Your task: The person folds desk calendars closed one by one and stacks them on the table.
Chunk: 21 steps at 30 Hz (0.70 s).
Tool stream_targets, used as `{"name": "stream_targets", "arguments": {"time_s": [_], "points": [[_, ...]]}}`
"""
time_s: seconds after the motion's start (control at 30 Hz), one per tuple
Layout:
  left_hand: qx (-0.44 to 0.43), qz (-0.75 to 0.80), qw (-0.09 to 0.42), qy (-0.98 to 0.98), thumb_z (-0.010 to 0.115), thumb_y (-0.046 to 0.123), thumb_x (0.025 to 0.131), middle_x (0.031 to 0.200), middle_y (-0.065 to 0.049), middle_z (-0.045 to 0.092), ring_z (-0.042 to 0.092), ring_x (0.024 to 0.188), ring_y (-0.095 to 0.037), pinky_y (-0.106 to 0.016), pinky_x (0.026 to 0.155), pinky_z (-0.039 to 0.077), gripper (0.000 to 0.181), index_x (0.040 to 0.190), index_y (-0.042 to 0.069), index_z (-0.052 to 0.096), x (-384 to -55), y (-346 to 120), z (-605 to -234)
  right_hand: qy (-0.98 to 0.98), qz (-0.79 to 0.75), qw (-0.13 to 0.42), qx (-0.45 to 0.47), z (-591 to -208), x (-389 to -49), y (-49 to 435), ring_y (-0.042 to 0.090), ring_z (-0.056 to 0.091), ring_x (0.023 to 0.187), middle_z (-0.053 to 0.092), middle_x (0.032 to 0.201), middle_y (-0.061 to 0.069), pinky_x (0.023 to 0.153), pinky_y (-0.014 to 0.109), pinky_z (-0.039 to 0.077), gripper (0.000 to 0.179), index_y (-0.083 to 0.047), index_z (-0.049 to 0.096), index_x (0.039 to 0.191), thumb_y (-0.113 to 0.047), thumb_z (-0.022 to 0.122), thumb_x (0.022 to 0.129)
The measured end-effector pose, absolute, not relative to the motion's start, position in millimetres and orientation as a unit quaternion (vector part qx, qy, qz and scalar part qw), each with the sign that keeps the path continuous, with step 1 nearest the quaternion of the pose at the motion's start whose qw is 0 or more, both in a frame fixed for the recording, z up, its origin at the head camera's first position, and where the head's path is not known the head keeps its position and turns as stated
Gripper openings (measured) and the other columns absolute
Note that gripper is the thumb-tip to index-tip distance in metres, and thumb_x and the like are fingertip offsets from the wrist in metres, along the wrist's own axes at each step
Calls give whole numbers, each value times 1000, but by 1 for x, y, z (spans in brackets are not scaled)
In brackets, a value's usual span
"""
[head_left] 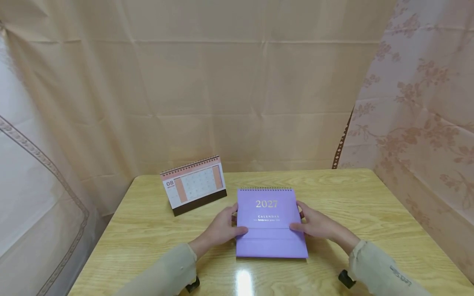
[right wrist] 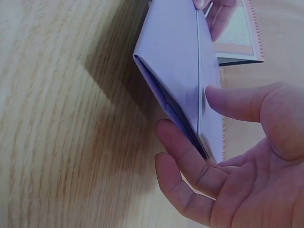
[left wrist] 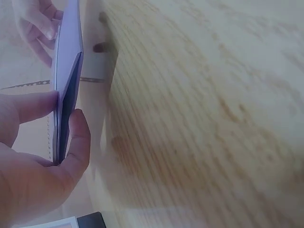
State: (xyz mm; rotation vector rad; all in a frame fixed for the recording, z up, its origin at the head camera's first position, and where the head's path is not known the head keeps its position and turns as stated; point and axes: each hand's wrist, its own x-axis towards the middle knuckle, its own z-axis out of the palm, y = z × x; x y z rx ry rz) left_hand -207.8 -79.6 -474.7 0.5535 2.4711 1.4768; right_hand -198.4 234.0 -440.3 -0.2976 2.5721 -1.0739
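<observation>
Pinching a purple, rectangular, spiral-bound calendar (head_left: 269,224) by both sides with fingers (right wrist: 187,156) of left hand (head_left: 222,227) and right hand (head_left: 318,224), over the yellow wood-grain bench (head_left: 148,238) at lower centre of the head view.

head: high, set back, facing forward-down over wood-grain table (head_left: 126,230) | left wrist: close, rolled sideways, at left edge of purple 2027 desk calendar (head_left: 272,244) | right wrist: close, rolled, opposite edge | shared by all: purple 2027 desk calendar
</observation>
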Motion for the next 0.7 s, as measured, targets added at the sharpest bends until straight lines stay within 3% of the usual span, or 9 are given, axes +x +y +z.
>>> {"name": "stream_targets", "arguments": {"time_s": [0.17, 0.27, 0.4, 0.7], "points": [[185, 499, 100, 841, 82, 8, 86, 147, -26, 48, 64, 110, -32, -29, 81, 58, 88, 152, -14, 27, -207, -77, -474, 917, -346, 160, -120, -442, -199, 235, 38, 60, 115, 59, 127, 29, 92, 51, 52, 98, 18, 16, 152, -29, 78, 91], [185, 506, 101, 836, 81, 6, 85, 145, -26, 50, 66, 105, -31, -26, 74, 58, 88, 152, -14, 27, -207, -76, -474, 921, -334, 153, -130, -442, -199, 236, 39, 58, 117, 62, 123, 26, 98, 57, 46, 102, 19, 17, 150, -30, 82, 88], [179, 510, 107, 834, 81, 5, 86, 142, -26, 53, 67, 102, -29, -25, 69, 58, 87, 152, -14, 26, -209, -73, -477, 923, -330, 152, -130, -443, -199, 235, 37, 58, 115, 63, 120, 24, 98, 58, 46, 106, 20, 17, 150, -30, 84, 85], [171, 503, 108, 840, 80, 4, 87, 144, -25, 52, 67, 108, -30, -25, 75, 58, 86, 152, -15, 26, -210, -70, -478, 928, -318, 155, -119, -445, -200, 235, 42, 57, 120, 60, 125, 31, 101, 58, 45, 106, 21, 19, 149, -30, 85, 85]]}}
